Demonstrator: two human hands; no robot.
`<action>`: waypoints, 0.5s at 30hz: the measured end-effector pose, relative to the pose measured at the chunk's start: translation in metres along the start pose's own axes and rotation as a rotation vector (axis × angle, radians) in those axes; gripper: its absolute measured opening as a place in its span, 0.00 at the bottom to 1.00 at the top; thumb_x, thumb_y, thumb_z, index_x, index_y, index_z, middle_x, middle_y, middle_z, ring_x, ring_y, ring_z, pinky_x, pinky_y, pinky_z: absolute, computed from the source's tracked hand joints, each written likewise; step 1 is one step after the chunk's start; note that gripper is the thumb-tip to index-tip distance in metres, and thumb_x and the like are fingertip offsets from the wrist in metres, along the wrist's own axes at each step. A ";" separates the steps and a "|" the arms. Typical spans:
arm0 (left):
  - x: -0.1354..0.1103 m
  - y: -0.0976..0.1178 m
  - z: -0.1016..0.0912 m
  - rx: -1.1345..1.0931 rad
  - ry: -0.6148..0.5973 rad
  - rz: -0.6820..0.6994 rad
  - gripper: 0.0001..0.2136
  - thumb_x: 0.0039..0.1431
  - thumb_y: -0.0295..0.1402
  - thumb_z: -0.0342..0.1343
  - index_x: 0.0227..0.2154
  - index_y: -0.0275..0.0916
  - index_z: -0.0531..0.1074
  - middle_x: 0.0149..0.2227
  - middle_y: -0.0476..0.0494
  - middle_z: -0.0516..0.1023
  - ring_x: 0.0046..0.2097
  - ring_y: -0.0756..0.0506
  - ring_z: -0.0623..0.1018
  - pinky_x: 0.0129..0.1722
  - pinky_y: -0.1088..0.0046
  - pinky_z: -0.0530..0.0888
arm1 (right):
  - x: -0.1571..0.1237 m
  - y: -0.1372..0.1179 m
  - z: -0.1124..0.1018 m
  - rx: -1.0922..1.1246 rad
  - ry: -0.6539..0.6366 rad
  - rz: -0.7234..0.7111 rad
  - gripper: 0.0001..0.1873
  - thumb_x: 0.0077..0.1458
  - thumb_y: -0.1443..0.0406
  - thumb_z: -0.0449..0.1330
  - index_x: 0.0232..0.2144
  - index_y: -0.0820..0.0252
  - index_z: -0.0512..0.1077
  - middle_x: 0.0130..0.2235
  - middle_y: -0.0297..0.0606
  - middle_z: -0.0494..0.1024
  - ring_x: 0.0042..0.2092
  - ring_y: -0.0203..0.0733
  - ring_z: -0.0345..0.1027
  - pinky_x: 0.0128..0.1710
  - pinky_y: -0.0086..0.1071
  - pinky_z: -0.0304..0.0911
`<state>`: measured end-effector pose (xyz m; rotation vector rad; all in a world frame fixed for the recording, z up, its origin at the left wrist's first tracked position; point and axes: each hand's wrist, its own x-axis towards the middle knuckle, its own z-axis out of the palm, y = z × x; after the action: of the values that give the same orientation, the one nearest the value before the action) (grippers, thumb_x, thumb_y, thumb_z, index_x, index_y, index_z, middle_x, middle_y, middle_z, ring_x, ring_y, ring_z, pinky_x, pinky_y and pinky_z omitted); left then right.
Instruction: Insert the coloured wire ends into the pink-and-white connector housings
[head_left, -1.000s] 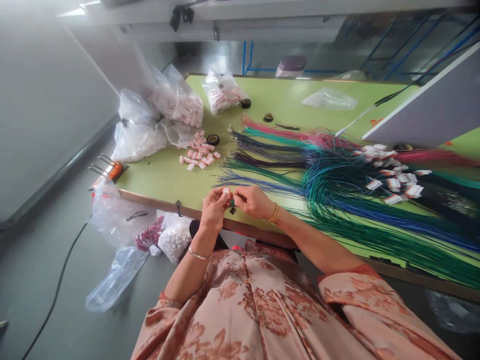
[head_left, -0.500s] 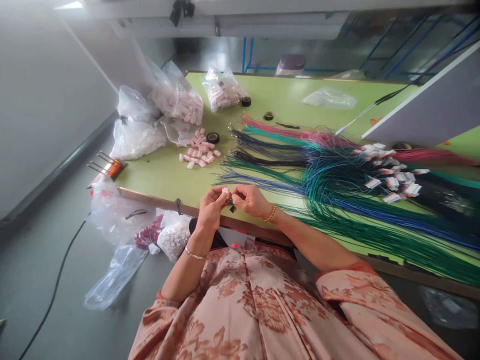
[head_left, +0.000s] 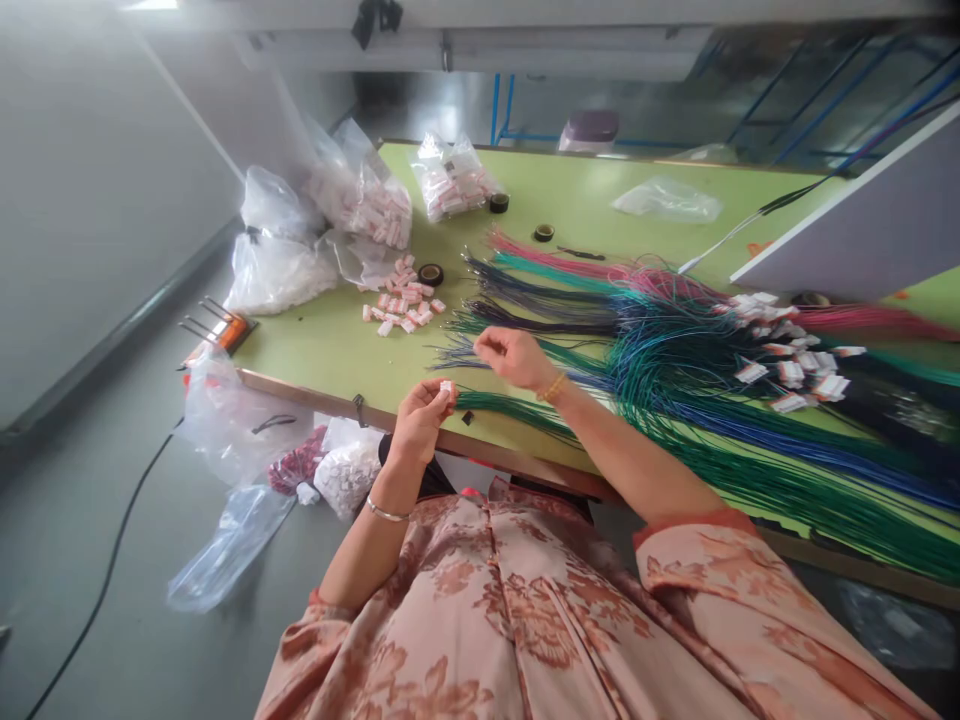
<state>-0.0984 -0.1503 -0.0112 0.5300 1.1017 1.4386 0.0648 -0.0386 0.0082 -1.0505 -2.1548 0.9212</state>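
Note:
My left hand (head_left: 421, 418) pinches a small white connector housing (head_left: 446, 387) between thumb and fingers, just over the table's front edge. Beyond it and to the right, my right hand (head_left: 514, 357) is held over the wire ends with its fingers curled together. Whether anything is in those fingertips is too small to make out. Beneath it lie blue wires (head_left: 459, 352) and black wires (head_left: 555, 322). Green wires (head_left: 517, 405) run rightward from beside my left hand. Loose white-and-orange connector housings (head_left: 405, 300) lie in a pile farther back on the left.
Bags of connectors (head_left: 454, 185) stand at the back left, near rolls of black tape (head_left: 430, 275). A bunch of wired connectors (head_left: 799, 365) rests on the wires at right. A grey panel (head_left: 862, 210) rises behind them. Plastic bags (head_left: 240, 400) hang below the left table edge.
My right hand has moved away from the left hand, up and slightly right, over the wire ends. My left hand still holds the connector housing, almost in the same place.

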 end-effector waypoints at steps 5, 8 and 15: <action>0.003 -0.002 -0.002 -0.021 -0.014 -0.024 0.17 0.40 0.36 0.72 0.33 0.35 0.75 0.30 0.48 0.76 0.30 0.54 0.72 0.30 0.79 0.68 | 0.036 0.023 -0.003 -0.400 -0.041 0.199 0.07 0.52 0.64 0.61 0.34 0.57 0.77 0.38 0.37 0.79 0.36 0.38 0.67 0.36 0.29 0.56; 0.003 -0.004 -0.004 -0.027 -0.017 -0.024 0.17 0.41 0.36 0.72 0.33 0.35 0.75 0.29 0.48 0.76 0.29 0.54 0.72 0.30 0.79 0.68 | 0.039 0.028 0.004 -0.463 -0.120 0.204 0.07 0.55 0.64 0.59 0.33 0.57 0.76 0.38 0.37 0.79 0.38 0.40 0.68 0.36 0.29 0.56; 0.003 -0.006 -0.007 -0.045 -0.026 -0.028 0.16 0.43 0.35 0.70 0.34 0.34 0.75 0.30 0.46 0.76 0.31 0.54 0.73 0.31 0.79 0.67 | 0.036 0.027 0.001 -0.502 -0.021 0.094 0.10 0.58 0.68 0.53 0.39 0.63 0.73 0.36 0.43 0.79 0.34 0.40 0.67 0.35 0.31 0.55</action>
<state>-0.1016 -0.1501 -0.0206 0.4978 1.0499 1.4250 0.0569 0.0028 -0.0072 -1.3877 -2.4366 0.4310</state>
